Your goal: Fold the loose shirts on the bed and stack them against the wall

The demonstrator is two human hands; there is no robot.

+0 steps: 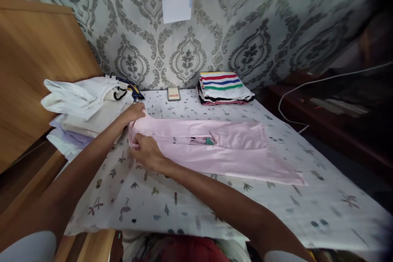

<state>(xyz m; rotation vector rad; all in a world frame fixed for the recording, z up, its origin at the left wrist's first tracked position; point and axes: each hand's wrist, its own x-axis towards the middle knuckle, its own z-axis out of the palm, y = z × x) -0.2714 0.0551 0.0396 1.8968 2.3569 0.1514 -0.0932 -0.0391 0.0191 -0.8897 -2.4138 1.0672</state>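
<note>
A pink T-shirt (239, 159) lies lengthwise across the patterned sheet, its long sides turned inward so that a strip of printed design shows between them. At its left end, my left hand (135, 114) grips the far corner with the fingers closed on the cloth. My right hand (147, 149) pinches the near corner of the same end, fingers curled into the fabric. The right end of the shirt lies flat, spreading to a point near the front. Some fingertips are hidden by cloth.
Loosely piled clothes (89, 106) sit at the left beside a wooden panel (39, 65). A folded stack (224, 86) with a striped top lies at the back right. A small box (173, 93) stands near the wall. A white cable (291, 90) hangs at right.
</note>
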